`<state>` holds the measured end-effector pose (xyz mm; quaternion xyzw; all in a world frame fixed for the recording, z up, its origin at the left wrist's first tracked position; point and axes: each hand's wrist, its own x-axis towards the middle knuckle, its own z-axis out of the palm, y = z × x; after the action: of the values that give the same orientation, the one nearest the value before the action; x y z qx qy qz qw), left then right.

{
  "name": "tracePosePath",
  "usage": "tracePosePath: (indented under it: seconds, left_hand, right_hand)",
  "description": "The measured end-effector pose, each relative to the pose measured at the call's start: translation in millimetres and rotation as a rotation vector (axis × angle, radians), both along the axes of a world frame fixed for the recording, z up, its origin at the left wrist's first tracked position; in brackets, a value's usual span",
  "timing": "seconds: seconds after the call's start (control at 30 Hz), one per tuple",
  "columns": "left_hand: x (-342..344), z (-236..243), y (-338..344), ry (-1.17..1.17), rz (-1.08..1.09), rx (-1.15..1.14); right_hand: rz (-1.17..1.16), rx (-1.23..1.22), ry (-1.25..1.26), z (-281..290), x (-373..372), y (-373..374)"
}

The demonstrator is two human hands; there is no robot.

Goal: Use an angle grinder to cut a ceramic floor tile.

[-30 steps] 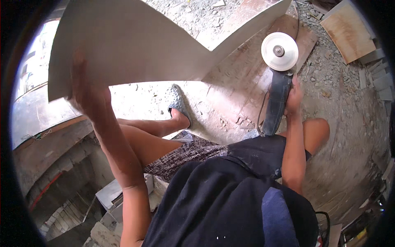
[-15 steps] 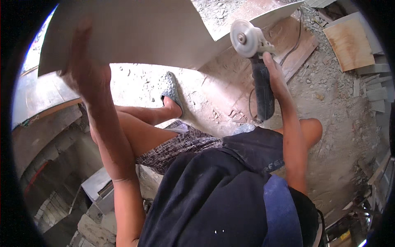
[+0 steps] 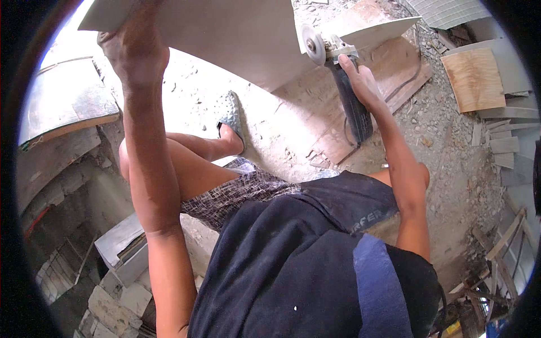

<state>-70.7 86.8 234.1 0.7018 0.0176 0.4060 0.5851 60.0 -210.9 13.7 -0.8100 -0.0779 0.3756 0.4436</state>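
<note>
A large thin grey panel [image 3: 225,39] spans the top of the view, tilted, with its left end raised. My left hand [image 3: 135,48] grips its near left edge; the fingertips run out of the picture at the top. In my right hand [image 3: 360,81] is a black angle grinder [image 3: 350,104], gripped along its body with the thumb stretched toward the head. Its pale round disc [image 3: 313,44] stands at the panel's inner corner, where a narrower strip [image 3: 383,32] reaches right. Whether disc and panel touch, I cannot tell.
A brown board [image 3: 332,135] lies on the rubble-strewn ground [image 3: 439,152] under the panel, beside the grinder's cord [image 3: 403,84]. A light wooden square [image 3: 473,79] and grey offcuts [image 3: 504,145] are at right. A metal-topped table [image 3: 67,101] stands left, near stacked scraps [image 3: 115,310].
My left hand has moved up and slightly right, taking the panel's left end with it. The grinder has shifted a little left and up, and its disc has turned more edge-on, closer to the panel.
</note>
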Motion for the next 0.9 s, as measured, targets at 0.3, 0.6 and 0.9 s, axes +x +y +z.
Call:
tracePosePath:
  seconds: [0.3,0.6,0.9]
  left_hand:
    - [-0.1,1.5,-7.3,0.003,0.047,0.058]
    - [2.5,1.2,-3.4,0.015,0.016,0.014]
    - [10.3,0.1,-13.9,0.047,0.172,0.022]
  right_hand:
    - [0.009,-0.003,-0.044,6.8,2.3,7.4]
    - [0.071,-0.021,-0.064,6.3,3.3,14.3]
    - [0.084,-0.024,-0.044,-8.2,6.8,14.7]
